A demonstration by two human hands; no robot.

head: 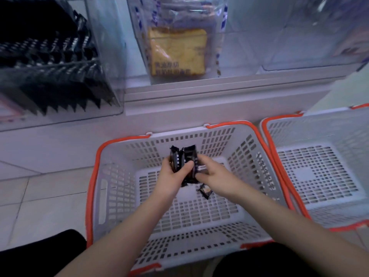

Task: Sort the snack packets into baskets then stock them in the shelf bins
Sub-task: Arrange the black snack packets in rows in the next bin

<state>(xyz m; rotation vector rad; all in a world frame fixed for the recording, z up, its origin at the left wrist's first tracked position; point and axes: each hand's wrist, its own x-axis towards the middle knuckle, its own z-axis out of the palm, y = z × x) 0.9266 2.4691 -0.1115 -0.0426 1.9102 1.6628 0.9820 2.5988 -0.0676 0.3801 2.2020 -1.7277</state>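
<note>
Both hands [173, 172] [209, 172] around black packets [184, 159] (mid-basket [119, 188], off the walls).

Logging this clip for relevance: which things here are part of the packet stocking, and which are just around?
In use: black packets, left hand, right hand, middle basket, loose packet, black-packet bin.
Idle: right basket, bread-bag bin, floor tiles.

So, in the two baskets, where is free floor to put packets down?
The right basket shows bare floor throughout. In the middle basket, the near floor toward the person and the left side are free. Its far centre is crowded: both hands hold black packets, with a loose packet below.
</note>
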